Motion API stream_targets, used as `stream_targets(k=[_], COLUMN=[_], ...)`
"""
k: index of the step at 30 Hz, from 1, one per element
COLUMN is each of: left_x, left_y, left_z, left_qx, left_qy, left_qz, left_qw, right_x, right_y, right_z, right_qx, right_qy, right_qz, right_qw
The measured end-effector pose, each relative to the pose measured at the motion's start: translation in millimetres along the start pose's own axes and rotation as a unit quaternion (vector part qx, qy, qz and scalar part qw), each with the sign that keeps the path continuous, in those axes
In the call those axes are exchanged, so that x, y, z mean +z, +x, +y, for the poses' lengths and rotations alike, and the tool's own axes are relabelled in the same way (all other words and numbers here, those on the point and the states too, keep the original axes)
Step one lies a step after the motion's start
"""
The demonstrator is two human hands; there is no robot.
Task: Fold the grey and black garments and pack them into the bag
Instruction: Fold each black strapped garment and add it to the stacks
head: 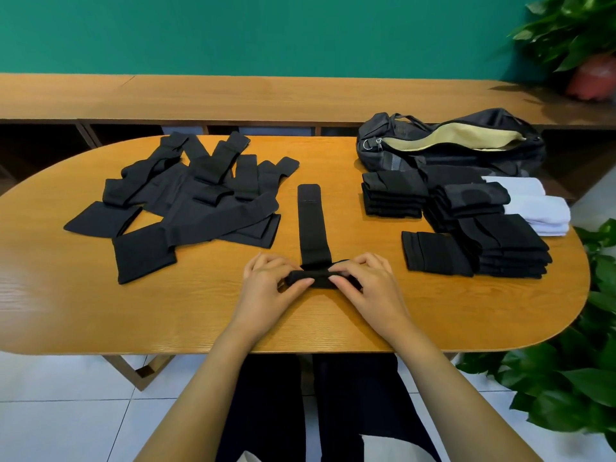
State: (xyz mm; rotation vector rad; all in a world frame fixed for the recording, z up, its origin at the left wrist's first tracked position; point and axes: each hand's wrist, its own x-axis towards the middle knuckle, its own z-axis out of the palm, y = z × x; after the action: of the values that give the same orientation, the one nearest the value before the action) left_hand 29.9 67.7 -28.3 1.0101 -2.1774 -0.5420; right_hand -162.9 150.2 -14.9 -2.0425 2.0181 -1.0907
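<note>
Oval wooden table (100, 311) is bearing a black garment (311, 225) at its near middle, long axis running straight away from the person, near end rolled crosswise. Left hand (270, 288) and right hand (370, 288) are pinching that roll, fingers curled. Far right, the bag (450, 141) is lying unzipped, pale lining showing, folded stacks (500, 241) sitting beside it.

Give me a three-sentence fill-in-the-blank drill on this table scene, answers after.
The left hand and right hand pinch the near end of a long ____ fabric strip.
The dark duffel bag with pale yellow lining lies unzipped on the wooden oval table's far ____ side.
The pile of unfolded black garments lies ____ of the strip.
Missing words: black; right; left.
</note>
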Motion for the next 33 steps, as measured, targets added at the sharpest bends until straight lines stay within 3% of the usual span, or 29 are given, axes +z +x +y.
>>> stream_targets(k=[4, 13, 21, 23, 27, 33], left_x=[0.7, -4.6, -6.6, -6.9, -5.1, -4.8], left_y=[0.3, -0.8, -1.4, -0.2, 0.3, -0.4], left_z=[-3.4, 4.8, 5.1, 5.4, 2.5, 2.6], left_qx=[-0.023, -0.021, -0.107, -0.119, -0.071, -0.102], left_qy=[-0.006, -0.022, -0.098, -0.111, -0.043, -0.046], left_qz=[0.008, -0.012, 0.008, 0.007, 0.018, 0.053], left_qw=[1.000, 0.999, 0.989, 0.987, 0.996, 0.992], right_x=[-2.0, 0.2, -3.3, -1.1, 2.3, 0.3], right_y=[1.3, -0.1, 2.2, 1.9, 2.0, 2.4], right_z=[0.5, 3.6, -0.6, 2.4, 8.7, 7.2], right_qx=[-0.027, 0.061, 0.032, 0.059, 0.122, 0.144], right_qy=[-0.022, -0.006, -0.008, -0.012, -0.002, 0.007], right_qz=[-0.001, 0.021, -0.019, -0.021, -0.010, -0.009], right_qw=[0.999, 0.998, 0.999, 0.998, 0.992, 0.989])
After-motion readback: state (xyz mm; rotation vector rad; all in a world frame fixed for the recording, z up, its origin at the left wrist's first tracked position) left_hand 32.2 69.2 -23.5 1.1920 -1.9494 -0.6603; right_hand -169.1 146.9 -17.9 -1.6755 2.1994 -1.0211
